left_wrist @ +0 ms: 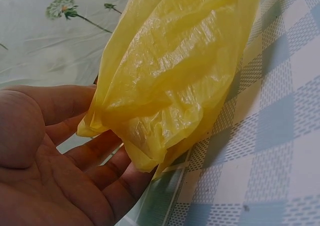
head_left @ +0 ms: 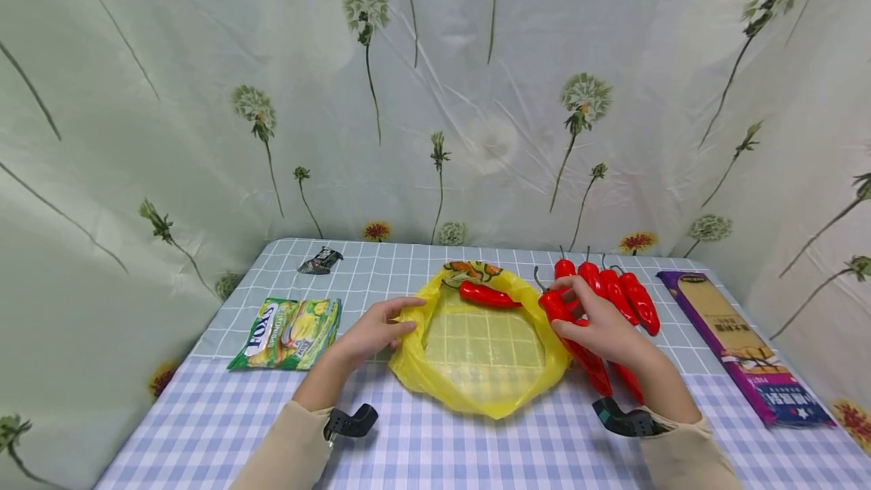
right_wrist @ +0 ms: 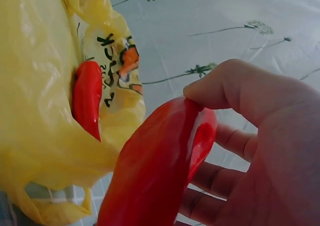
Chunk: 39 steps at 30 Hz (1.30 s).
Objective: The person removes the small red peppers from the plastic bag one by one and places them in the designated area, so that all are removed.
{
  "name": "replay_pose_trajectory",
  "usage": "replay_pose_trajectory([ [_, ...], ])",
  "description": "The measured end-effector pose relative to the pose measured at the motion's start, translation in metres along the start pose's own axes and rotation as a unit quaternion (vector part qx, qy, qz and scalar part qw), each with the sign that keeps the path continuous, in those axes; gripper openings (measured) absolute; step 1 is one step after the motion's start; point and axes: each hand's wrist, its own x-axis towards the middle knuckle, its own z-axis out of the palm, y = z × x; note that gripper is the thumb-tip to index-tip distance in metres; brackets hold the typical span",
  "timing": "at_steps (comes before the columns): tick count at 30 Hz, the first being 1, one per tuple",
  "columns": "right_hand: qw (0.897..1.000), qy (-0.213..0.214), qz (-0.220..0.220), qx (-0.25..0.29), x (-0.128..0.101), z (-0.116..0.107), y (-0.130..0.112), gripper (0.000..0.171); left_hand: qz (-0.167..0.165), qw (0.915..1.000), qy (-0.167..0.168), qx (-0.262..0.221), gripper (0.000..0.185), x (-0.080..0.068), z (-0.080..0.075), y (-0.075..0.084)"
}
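Tablecloth (head_left: pixel 204 429): bag (head_left: pixel 435 388) holds one pepper (head_left: pixel 486 295)

Both forearms reach forward, wrists low. Left hand (head_left: pixel 373 333) pinches with its fingers (left_wrist: pixel 107 151) lightly curled; right hand (head_left: pixel 600 327) has a curled grip, thumb (right_wrist: pixel 235 86) on top.

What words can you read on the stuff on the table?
"FOX'S" on the green candy packet.
Black marks printed on the yellow plastic bag: not readable as words.
Print on the long purple box: too small to read.
Small dark packet at the back: too small to read.
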Motion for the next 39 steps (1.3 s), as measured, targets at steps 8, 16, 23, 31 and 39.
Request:
replay_pose_trajectory([
  [8,1.0,0.016,-0.002,-0.021,-0.004,-0.011,0.004,0.062,0.004,1.0,-0.004,0.001,0.044,-0.002,-0.001,0.0],
  [16,1.0,0.025,0.0,-0.015,-0.006,-0.02,0.013,0.063,0.003,1.0,-0.005,-0.001,0.044,-0.002,-0.001,0.001],
  [23,0.999,0.026,0.017,-0.01,-0.009,-0.03,0.021,0.066,0.009,0.9999,-0.006,-0.001,0.044,-0.003,-0.001,0.002],
  [31,0.999,0.019,0.042,-0.004,-0.014,-0.041,0.033,0.068,0.015,0.9999,-0.005,-0.001,0.044,-0.003,-0.002,0.0],
  [39,0.996,0.005,0.091,-0.025,-0.019,-0.052,0.046,0.069,0.009,0.9999,-0.008,-0.001,0.044,-0.003,-0.001,0.0],
])
